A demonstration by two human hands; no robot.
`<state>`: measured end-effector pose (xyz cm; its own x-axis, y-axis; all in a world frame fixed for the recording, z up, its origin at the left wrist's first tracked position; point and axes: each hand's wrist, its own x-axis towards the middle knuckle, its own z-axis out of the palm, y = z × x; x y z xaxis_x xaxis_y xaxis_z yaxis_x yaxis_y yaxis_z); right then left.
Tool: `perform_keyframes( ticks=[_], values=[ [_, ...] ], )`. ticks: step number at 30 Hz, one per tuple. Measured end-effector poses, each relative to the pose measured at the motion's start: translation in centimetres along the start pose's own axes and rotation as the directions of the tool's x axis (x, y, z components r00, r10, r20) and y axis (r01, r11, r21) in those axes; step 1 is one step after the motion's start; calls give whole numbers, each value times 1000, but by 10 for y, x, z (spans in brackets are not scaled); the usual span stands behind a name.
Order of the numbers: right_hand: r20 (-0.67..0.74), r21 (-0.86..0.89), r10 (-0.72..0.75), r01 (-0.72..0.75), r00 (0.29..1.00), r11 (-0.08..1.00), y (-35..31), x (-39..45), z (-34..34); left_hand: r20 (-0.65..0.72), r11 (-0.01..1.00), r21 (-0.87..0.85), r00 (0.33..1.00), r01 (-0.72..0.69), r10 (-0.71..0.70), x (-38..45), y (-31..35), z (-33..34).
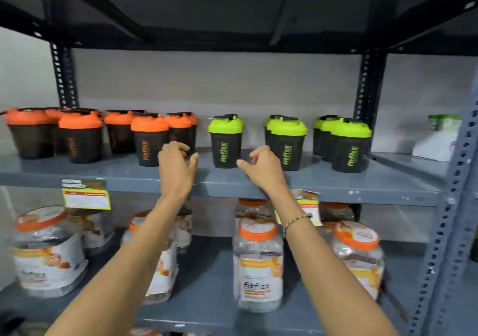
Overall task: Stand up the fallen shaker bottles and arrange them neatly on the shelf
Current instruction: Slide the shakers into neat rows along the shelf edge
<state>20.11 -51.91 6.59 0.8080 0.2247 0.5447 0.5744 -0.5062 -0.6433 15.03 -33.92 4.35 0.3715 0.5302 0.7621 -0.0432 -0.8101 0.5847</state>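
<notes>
Upright, the black orange-lidded shaker bottles (149,141) crowded the grey metal shelf's (336,188) left end, green-lidded ones (226,141) toward its right, rear rows half hidden. Both hands, left (177,166) and right (262,167), hovered empty and loosely curled at the front edge; blurred jars (257,265) stood below.

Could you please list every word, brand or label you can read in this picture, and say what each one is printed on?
"fitflex", orange, running up the side of the orange-lidded shaker bottle.
"fitflex", green, running up the side of the green-lidded shaker bottle.
A brand starting "fit", the rest smeared, on the clear jar on the lower shelf.
Shelf-edge tag: too blurred to read.
Second shelf-edge tag: too blurred to read.
</notes>
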Motion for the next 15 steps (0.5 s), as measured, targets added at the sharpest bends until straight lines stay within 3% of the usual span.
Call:
perform_keyframes(
  ticks=[3,5,9,12,15],
  values=[
    [64,-17,140,-139,988,990,-25,11,28,-143,984,146,986,102,-81,24,-42,-31],
    [80,-13,231,-230,970,973,-35,18,43,-149,966,194,978,174,-146,39,-61,-45],
    [55,3,366,-366,929,930,-37,31,50,82,975,123,977,187,-198,55,-71,-46],
    [29,45,382,-383,924,923,-27,35,48,263,964,88,928,251,-265,55,-61,-35],
    [6,35,342,-342,940,939,-15,31,52,305,936,137,885,324,-351,52,-55,-27]
  ],
)
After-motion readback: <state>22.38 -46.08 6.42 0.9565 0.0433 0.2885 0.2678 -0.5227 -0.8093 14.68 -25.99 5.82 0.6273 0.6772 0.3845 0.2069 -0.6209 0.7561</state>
